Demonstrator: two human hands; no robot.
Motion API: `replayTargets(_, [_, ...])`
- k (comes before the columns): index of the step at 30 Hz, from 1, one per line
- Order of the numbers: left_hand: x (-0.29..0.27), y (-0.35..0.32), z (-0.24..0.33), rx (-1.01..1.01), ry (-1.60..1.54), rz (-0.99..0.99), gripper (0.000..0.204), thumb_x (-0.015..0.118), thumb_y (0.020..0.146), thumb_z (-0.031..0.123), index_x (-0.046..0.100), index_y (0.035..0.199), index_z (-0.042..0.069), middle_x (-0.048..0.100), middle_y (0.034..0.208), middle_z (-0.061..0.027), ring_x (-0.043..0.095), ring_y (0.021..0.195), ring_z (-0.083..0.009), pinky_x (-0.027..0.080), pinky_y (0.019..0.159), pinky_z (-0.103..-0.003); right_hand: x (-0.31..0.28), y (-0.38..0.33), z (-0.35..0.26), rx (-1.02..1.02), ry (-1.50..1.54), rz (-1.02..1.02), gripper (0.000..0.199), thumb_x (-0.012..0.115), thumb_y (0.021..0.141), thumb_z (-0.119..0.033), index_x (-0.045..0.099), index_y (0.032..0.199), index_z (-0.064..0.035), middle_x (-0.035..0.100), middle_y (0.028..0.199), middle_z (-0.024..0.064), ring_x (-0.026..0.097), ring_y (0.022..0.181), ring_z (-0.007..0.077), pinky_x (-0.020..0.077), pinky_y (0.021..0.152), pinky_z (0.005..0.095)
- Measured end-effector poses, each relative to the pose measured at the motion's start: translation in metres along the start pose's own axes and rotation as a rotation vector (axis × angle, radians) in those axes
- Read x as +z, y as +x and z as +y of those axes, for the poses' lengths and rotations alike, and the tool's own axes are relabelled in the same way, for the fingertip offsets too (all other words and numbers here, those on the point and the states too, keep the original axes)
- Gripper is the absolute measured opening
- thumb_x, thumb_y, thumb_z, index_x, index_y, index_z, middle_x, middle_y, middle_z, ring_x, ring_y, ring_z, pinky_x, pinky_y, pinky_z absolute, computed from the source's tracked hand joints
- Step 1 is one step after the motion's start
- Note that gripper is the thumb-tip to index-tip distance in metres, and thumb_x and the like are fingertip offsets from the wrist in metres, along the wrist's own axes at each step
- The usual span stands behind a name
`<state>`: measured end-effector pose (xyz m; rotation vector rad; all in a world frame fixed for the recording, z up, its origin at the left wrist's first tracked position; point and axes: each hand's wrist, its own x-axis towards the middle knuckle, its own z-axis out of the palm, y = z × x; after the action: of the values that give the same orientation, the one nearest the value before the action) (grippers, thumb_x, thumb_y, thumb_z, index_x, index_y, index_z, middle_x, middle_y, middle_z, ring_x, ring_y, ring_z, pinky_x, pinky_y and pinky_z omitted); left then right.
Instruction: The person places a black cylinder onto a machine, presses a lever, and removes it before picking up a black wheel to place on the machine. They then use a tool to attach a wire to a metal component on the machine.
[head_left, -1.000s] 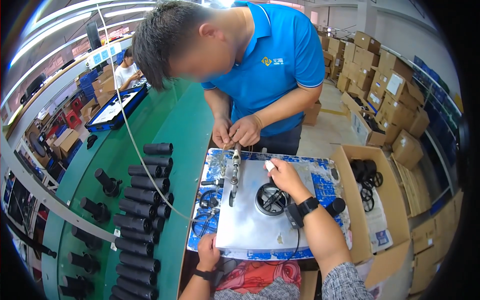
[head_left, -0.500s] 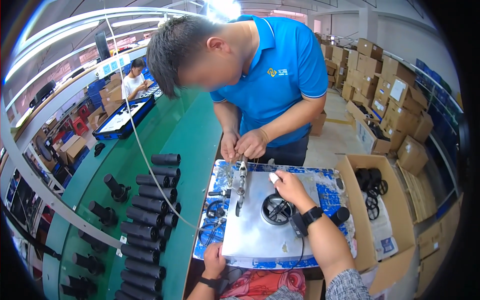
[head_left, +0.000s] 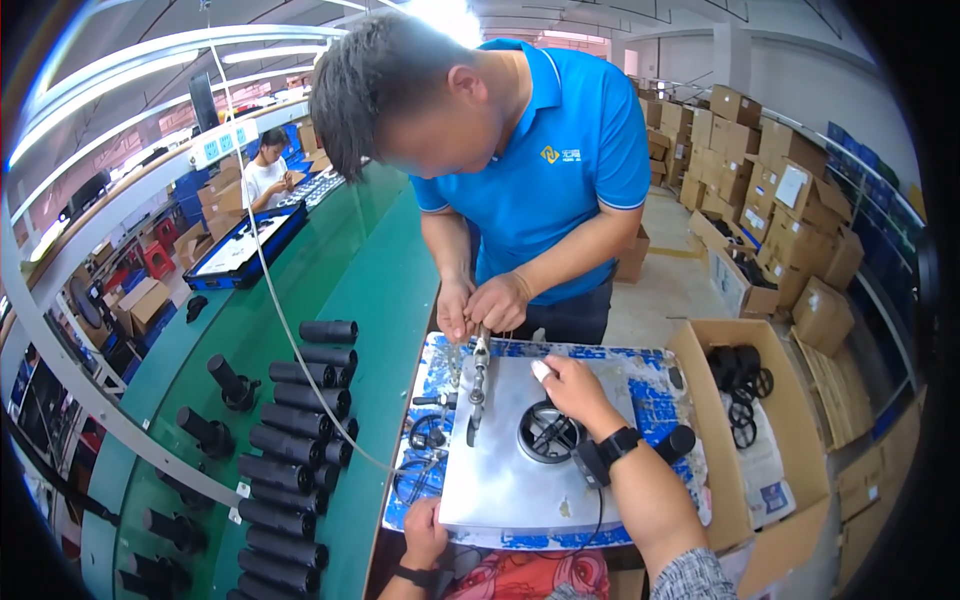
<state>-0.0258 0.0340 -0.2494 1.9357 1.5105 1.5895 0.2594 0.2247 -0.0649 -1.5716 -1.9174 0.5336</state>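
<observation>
My left hand (head_left: 424,533) is closed at the near left corner of a shiny square metal plate (head_left: 500,490); its curled fingers hide anything inside. Over the plate's far right part, my right hand (head_left: 577,388) has its fingers curled, with something white (head_left: 542,370) at the tips, a cover or a small piece I cannot make out. Just below it a black spoked wheel (head_left: 549,432) sits on the plate. A metal lever clamp (head_left: 478,385) stands at the plate's left side. Across from me, a co-worker's two hands (head_left: 484,305) pinch something small at the clamp's top end.
Black cylinders (head_left: 285,440) line the green bench (head_left: 370,290) on the left. A black cylinder (head_left: 675,444) lies right of the plate on the blue worn board (head_left: 655,400). An open carton (head_left: 720,440) with black wheels stands at right. A white cable (head_left: 290,330) hangs at left.
The view has shifted slightly. My hands keep about the same places by the plate, and the co-worker's hands remain at the clamp's top.
</observation>
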Motion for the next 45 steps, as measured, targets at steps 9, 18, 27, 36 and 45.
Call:
replayTargets(9, [0.001, 0.006, -0.002, -0.006, 0.015, 0.006, 0.011, 0.060, 0.093, 0.002, 0.070, 0.097, -0.001, 0.071, 0.091, -0.0210, 0.067, 0.082, -0.0422, 0.054, 0.074, -0.047, -0.001, 0.007, 0.003, -0.026, 0.030, 0.025, 0.025, 0.060, 0.095, -0.021, 0.074, 0.109, -0.0059, 0.075, 0.101, 0.0230, 0.070, 0.098, 0.0449, 0.0553, 0.085, 0.0526])
replayTargets(18, [0.000, 0.002, 0.002, 0.012, 0.013, 0.009, 0.011, 0.061, 0.091, 0.000, 0.070, 0.097, -0.002, 0.071, 0.090, -0.0205, 0.067, 0.081, -0.0412, 0.054, 0.073, -0.047, -0.001, 0.003, 0.003, -0.045, 0.067, 0.050, 0.024, 0.065, 0.098, -0.020, 0.071, 0.101, 0.0021, 0.071, 0.089, 0.0249, 0.069, 0.083, 0.0423, 0.0524, 0.074, 0.0469])
replayTargets(27, [-0.001, -0.004, -0.005, -0.072, -0.074, 0.043, 0.009, 0.062, 0.096, 0.004, 0.068, 0.096, -0.002, 0.068, 0.086, -0.0167, 0.066, 0.077, -0.0327, 0.052, 0.070, -0.041, 0.011, 0.002, 0.004, -0.099, 0.064, 0.052, 0.024, 0.066, 0.097, -0.021, 0.071, 0.100, 0.0019, 0.070, 0.087, 0.0244, 0.069, 0.081, 0.0420, 0.0525, 0.073, 0.0465])
replayTargets(36, [-0.044, 0.145, 0.055, 0.045, -0.027, 0.005, 0.011, 0.065, 0.099, 0.003, 0.069, 0.109, -0.001, 0.066, 0.092, -0.0113, 0.063, 0.078, -0.0203, 0.050, 0.069, -0.030, 0.004, 0.012, 0.010, -0.076, 0.020, 0.064, 0.023, 0.064, 0.096, -0.020, 0.073, 0.105, -0.0016, 0.073, 0.091, 0.0232, 0.071, 0.086, 0.0402, 0.0545, 0.077, 0.0470])
replayTargets(45, [-0.012, 0.257, -0.043, 0.059, 0.582, -0.718, 0.031, 0.080, 0.085, 0.006, 0.075, 0.115, 0.004, 0.072, 0.111, -0.0205, 0.070, 0.100, -0.0431, 0.056, 0.088, -0.048, 0.005, 0.001, 0.005, -0.013, 0.011, 0.043, 0.025, 0.064, 0.097, -0.025, 0.074, 0.106, -0.0042, 0.074, 0.095, 0.0233, 0.071, 0.092, 0.0433, 0.0551, 0.080, 0.0489])
